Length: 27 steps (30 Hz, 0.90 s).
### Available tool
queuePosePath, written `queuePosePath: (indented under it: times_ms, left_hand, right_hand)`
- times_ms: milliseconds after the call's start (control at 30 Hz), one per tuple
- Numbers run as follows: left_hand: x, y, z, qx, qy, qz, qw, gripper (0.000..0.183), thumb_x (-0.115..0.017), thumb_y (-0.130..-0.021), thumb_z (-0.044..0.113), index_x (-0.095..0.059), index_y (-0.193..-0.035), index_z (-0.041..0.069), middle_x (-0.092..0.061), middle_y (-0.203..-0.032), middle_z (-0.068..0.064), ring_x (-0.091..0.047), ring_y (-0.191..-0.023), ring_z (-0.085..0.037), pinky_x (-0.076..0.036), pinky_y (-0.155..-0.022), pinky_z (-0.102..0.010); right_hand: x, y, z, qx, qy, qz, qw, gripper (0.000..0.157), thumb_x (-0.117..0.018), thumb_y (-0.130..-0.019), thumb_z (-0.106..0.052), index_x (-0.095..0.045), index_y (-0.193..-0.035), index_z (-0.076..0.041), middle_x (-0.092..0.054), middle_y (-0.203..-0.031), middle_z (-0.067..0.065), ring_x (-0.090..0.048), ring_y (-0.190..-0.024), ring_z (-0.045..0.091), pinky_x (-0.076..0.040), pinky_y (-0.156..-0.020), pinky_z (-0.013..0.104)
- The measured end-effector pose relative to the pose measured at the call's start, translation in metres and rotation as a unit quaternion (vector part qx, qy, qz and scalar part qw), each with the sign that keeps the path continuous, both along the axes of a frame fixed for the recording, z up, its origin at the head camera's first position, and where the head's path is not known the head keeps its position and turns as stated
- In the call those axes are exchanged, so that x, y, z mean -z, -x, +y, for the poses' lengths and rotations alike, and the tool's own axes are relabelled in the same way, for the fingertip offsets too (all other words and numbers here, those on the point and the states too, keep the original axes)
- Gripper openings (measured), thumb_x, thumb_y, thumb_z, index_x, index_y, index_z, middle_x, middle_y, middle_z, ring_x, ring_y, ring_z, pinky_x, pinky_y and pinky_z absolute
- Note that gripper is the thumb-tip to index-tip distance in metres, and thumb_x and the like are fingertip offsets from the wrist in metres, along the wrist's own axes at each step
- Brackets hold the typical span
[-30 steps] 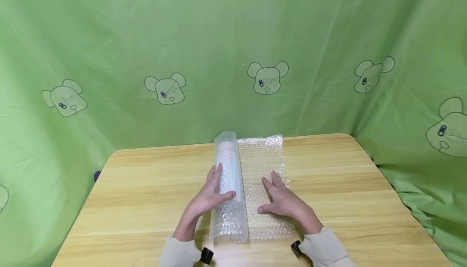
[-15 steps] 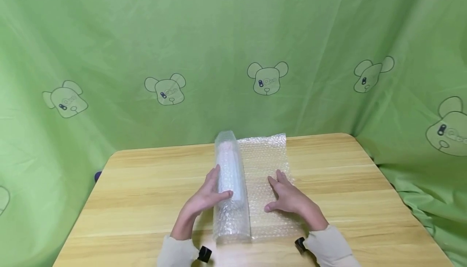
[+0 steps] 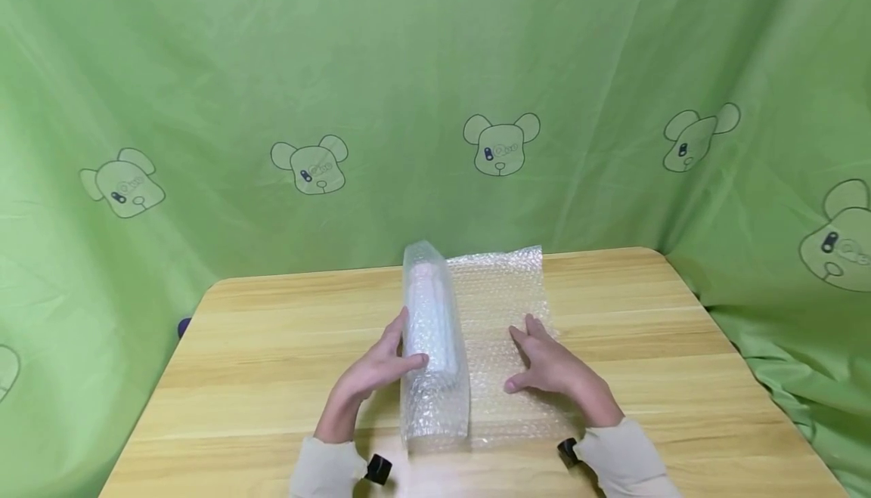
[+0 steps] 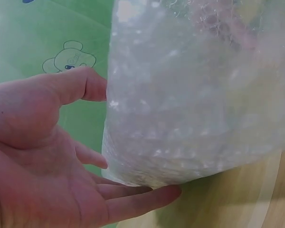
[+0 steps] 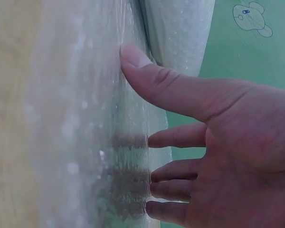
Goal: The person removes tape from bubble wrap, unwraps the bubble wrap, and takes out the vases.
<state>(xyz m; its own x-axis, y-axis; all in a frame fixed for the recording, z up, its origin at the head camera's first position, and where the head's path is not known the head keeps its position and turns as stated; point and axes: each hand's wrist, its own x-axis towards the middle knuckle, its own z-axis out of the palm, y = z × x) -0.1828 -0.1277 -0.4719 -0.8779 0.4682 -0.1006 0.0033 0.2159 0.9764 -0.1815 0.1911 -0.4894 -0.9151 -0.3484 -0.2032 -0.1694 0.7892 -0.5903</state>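
Observation:
A roll of clear bubble wrap (image 3: 435, 411) lies lengthwise on the table, with a pale bluish-white item (image 3: 432, 324), pinkish at its far end, showing through the layers. My left hand (image 3: 377, 366) rests along the roll's left side, thumb over the top. In the left wrist view, its extended fingers reach low against the roll (image 4: 190, 109). A flat sheet of bubble wrap (image 3: 490, 294) spreads rightward from the roll. On this sheet, my right hand (image 3: 551, 362) touches down with spread fingertips; the right wrist view shows the thumb and straight fingers against the bubble wrap (image 5: 80, 118).
The wood-grain table (image 3: 272, 362) has rounded far corners. Behind it and along both sides hangs a green curtain (image 3: 408, 67) printed with bear heads. A small purple object (image 3: 184, 326) peeks out beyond the left edge.
The roll and the flat sheet have shifted slightly to the right. My right hand has slid right too, while my left hand has moved slightly left relative to the roll.

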Motion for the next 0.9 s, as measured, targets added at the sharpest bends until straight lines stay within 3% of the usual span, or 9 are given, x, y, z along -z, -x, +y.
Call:
queuePosePath:
  times_ms: [333,467,567,667,767,900]
  left_hand:
    - [0.008,0.005,-0.009,0.021,-0.046,-0.053,0.9973,0.104,-0.067,-0.093,0.006,0.011,-0.162,0.001,0.015,-0.166,-0.027,-0.007,-0.151,-0.052,-0.02,-0.12,-0.058]
    - [0.01,0.007,-0.013,0.027,-0.053,-0.075,0.9955,0.103,-0.068,-0.093,0.006,0.007,-0.164,0.006,0.006,-0.168,-0.027,-0.019,-0.149,-0.051,-0.035,-0.116,-0.057]
    - [0.012,0.008,-0.016,0.028,-0.047,-0.083,0.995,0.102,-0.069,-0.094,0.007,0.004,-0.165,0.009,0.001,-0.169,-0.024,-0.026,-0.148,-0.05,-0.048,-0.108,-0.049]
    - [0.011,0.009,-0.017,0.03,-0.045,-0.086,0.9948,0.101,-0.069,-0.094,0.008,0.003,-0.165,0.009,0.0,-0.17,-0.022,-0.029,-0.147,-0.049,-0.053,-0.1,-0.041]
    - [0.009,0.009,-0.016,0.03,-0.044,-0.082,0.9952,0.103,-0.069,-0.094,0.008,0.005,-0.165,0.008,0.001,-0.17,-0.022,-0.026,-0.148,-0.049,-0.051,-0.104,-0.045]
    - [-0.001,0.001,-0.01,-0.012,-0.013,-0.038,0.9991,0.101,-0.072,-0.094,0.015,0.0,-0.165,0.008,0.0,-0.17,-0.023,-0.012,-0.153,-0.047,-0.028,-0.118,-0.063]
  right_hand:
    - [-0.002,0.001,0.008,0.003,0.0,-0.005,1.0,0.105,-0.089,-0.076,-0.029,-0.031,-0.153,0.013,0.0,-0.16,0.042,-0.007,-0.148,0.058,-0.016,-0.119,0.067]
    - [-0.002,0.001,0.012,0.001,0.004,-0.005,1.0,0.105,-0.089,-0.076,-0.028,-0.032,-0.153,0.014,-0.001,-0.16,0.042,-0.006,-0.147,0.058,-0.015,-0.118,0.067]
    - [-0.002,0.001,0.016,0.002,0.008,-0.007,1.0,0.104,-0.089,-0.076,-0.027,-0.032,-0.153,0.014,-0.001,-0.16,0.042,-0.005,-0.148,0.058,-0.014,-0.118,0.068]
    - [-0.002,0.002,0.02,0.001,0.01,-0.006,1.0,0.103,-0.089,-0.076,-0.026,-0.032,-0.152,0.014,-0.002,-0.16,0.043,-0.005,-0.147,0.059,-0.014,-0.118,0.069]
    - [-0.002,0.002,0.022,-0.001,0.01,-0.003,1.0,0.103,-0.089,-0.076,-0.026,-0.033,-0.152,0.015,-0.002,-0.159,0.044,-0.006,-0.147,0.059,-0.015,-0.118,0.069]
    - [-0.003,0.004,0.02,-0.003,0.015,-0.008,1.0,0.103,-0.089,-0.077,-0.025,-0.032,-0.152,0.015,-0.001,-0.16,0.043,-0.004,-0.148,0.058,-0.013,-0.119,0.068]
